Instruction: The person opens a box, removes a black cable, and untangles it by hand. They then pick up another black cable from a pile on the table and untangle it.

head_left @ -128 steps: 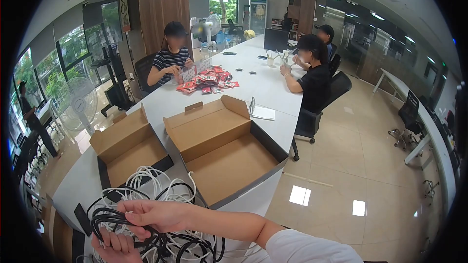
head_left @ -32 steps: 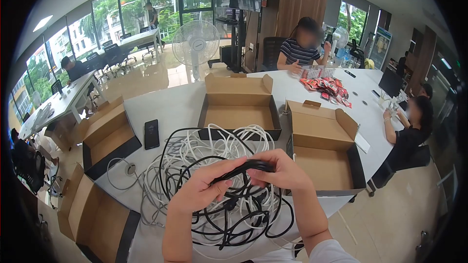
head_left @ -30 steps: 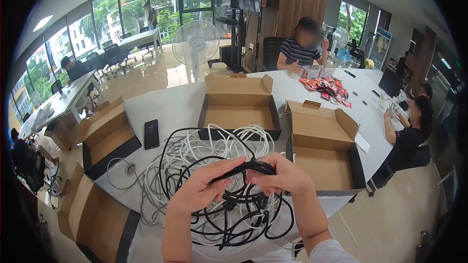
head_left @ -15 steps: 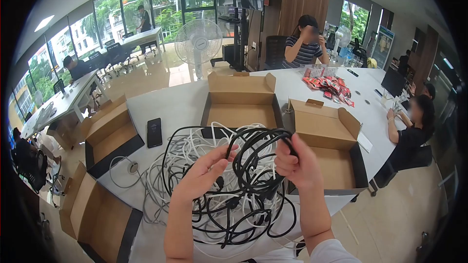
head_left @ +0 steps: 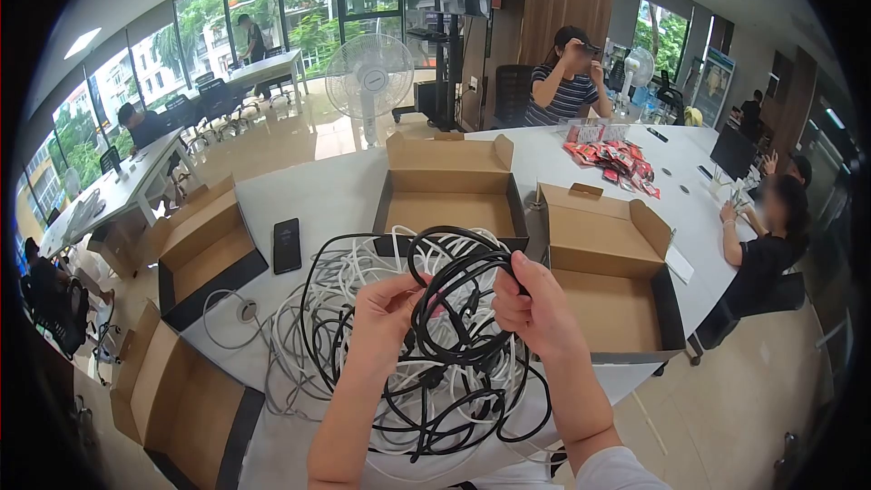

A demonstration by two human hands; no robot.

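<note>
A coil of black cable (head_left: 497, 259) hangs in loops between my two hands, above a tangled heap of cables on the table. My right hand (head_left: 537, 307) is closed around the bundled loops at the coil's right side. At the left side, my left hand (head_left: 386, 313) pinches the cable; its fingertips are partly hidden behind the loops. Under and around the coil lie white and grey cables (head_left: 295, 354), mixed with more black cable and several dark plugs (head_left: 431, 376).
Open cardboard boxes stand around the heap: one behind (head_left: 449, 209), one at right (head_left: 608, 308), two at left (head_left: 209, 259). A phone (head_left: 287, 245) lies on the white table (head_left: 345, 191). Red packets (head_left: 617, 163) and seated people are farther off.
Both hands have shifted slightly left and down with the coil. The loops now look rounder and more open, and my left fingers have closed in on the cable.
</note>
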